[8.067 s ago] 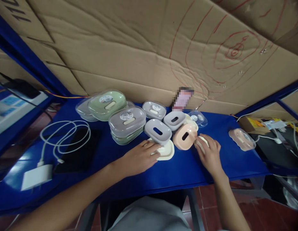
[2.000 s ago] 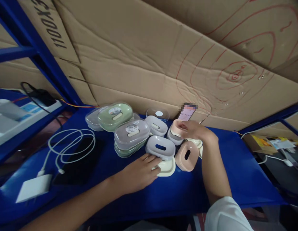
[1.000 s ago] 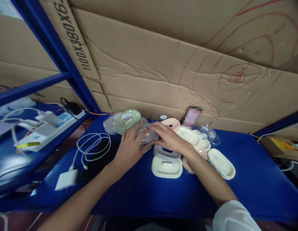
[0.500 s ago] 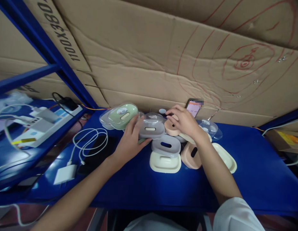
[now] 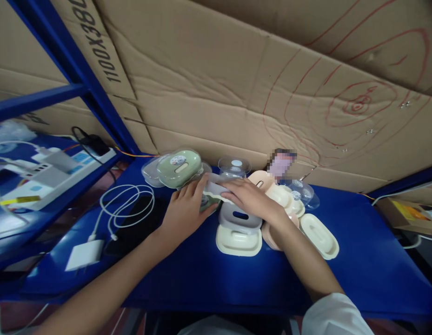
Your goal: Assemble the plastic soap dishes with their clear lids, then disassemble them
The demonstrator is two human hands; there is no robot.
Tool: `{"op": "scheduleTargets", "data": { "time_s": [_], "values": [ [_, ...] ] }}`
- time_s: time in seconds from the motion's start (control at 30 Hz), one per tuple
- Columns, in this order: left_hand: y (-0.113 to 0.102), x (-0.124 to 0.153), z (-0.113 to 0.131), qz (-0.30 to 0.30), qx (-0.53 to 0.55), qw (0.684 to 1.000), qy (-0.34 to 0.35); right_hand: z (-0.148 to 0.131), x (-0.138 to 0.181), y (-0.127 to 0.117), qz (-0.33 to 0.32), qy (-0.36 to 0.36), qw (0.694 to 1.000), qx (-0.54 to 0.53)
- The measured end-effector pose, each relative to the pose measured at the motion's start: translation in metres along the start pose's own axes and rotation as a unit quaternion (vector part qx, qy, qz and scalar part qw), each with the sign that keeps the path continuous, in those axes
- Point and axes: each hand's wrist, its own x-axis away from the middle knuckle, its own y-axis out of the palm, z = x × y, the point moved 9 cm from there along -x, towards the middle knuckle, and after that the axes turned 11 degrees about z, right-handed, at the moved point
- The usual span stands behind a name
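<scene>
A grey soap dish (image 5: 216,183) with a pale edge is tilted between my two hands. My left hand (image 5: 184,207) grips its left side, thumb stretched below over a green piece (image 5: 207,204). My right hand (image 5: 247,195) closes on its right side with the fingers bent over it. Just below lie a grey slotted dish (image 5: 238,216) and a cream tray (image 5: 238,242). Up and left is a green soap dish (image 5: 181,167) under a clear cover with a round sticker. A peach slotted piece (image 5: 261,179) lies behind my right wrist.
Clear lids (image 5: 234,165) stand at the back by the cardboard wall (image 5: 209,93). A phone (image 5: 280,164) leans there. Cream trays (image 5: 320,236) lie right. A white cable (image 5: 127,209), charger (image 5: 85,255) and power strip (image 5: 58,177) are left.
My right hand has come left and down from the peach piece onto the grey dish. The dish has gone from lying flat to tilted between both hands. The view has shifted slightly.
</scene>
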Motion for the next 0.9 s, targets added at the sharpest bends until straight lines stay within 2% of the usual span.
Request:
{"op": "scheduleTargets", "data": {
  "time_s": [0.17, 0.23, 0.43, 0.57, 0.63, 0.77, 0.9],
  "values": [
    [0.007, 0.003, 0.004, -0.040, -0.002, 0.999, 0.002, 0.008, 0.000, 0.003, 0.017, 0.023, 0.998, 0.063],
    [0.007, 0.003, 0.006, -0.044, -0.001, 0.999, 0.005, 0.008, 0.000, -0.003, 0.026, 0.026, 0.997, 0.065],
    [0.003, 0.001, 0.004, -0.035, 0.037, 0.999, -0.014, 0.017, 0.011, -0.057, 0.088, 0.058, 0.990, 0.093],
    [-0.004, -0.002, -0.003, 0.004, 0.076, 0.996, -0.047, 0.029, 0.017, -0.081, 0.109, 0.077, 0.981, 0.142],
    [-0.006, -0.004, -0.004, 0.020, 0.091, 0.994, -0.052, 0.035, 0.018, -0.082, 0.103, 0.092, 0.975, 0.173],
    [-0.006, -0.004, -0.003, 0.043, 0.103, 0.993, -0.037, 0.041, 0.021, -0.070, 0.062, 0.117, 0.970, 0.205],
    [-0.008, -0.005, -0.001, 0.070, 0.138, 0.988, -0.008, 0.019, 0.028, -0.062, 0.041, 0.113, 0.977, 0.178]
  ]
}}
